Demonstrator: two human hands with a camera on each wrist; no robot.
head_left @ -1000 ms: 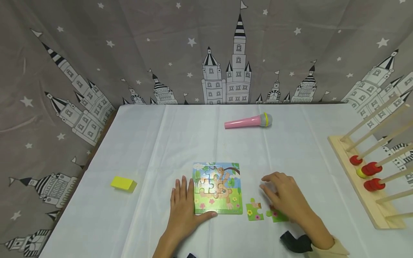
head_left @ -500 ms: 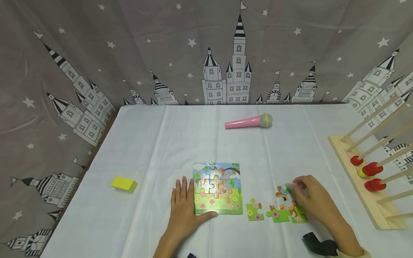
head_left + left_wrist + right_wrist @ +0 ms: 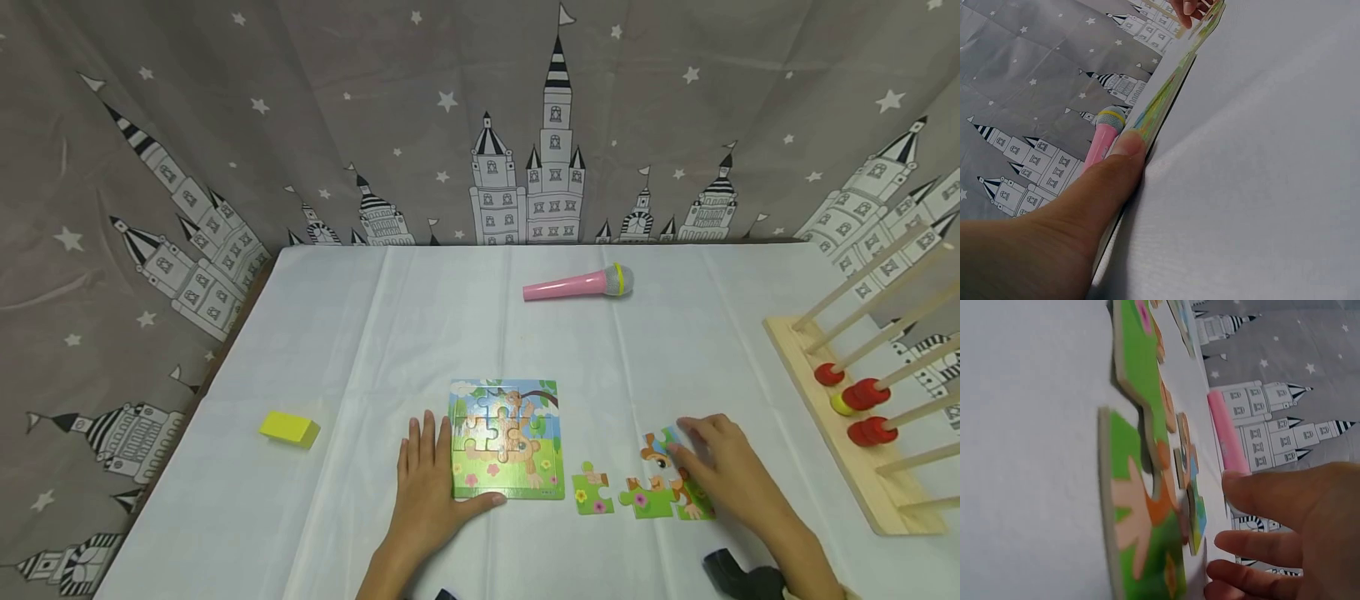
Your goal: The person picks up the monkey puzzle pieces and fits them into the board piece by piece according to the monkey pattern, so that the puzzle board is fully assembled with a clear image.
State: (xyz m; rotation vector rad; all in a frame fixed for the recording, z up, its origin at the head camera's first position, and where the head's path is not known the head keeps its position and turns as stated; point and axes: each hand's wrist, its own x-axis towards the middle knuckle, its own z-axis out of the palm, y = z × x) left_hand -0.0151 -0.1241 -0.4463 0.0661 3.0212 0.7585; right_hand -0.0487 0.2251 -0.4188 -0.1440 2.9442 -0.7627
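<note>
My left hand lies flat along the left side of a square animal jigsaw puzzle, its thumb at the front edge. The left wrist view shows that thumb against the puzzle's edge. My right hand hovers at the upper right of several loose jigsaw pieces, thumb and forefinger apart. One of these pieces has a printed animal face. From the right wrist, a green piece lies flat, with the fingers spread close beside the group. A separate piece lies nearer the puzzle.
A pink toy microphone lies toward the back. On the left is a yellow block. A wooden peg stand with red and yellow beads stands at the right edge. A castle-print curtain hangs behind the table.
My right hand has moved right, uncovering loose pieces that it hid a second ago, and has shifted only slightly since. My left hand has stayed on the puzzle.
</note>
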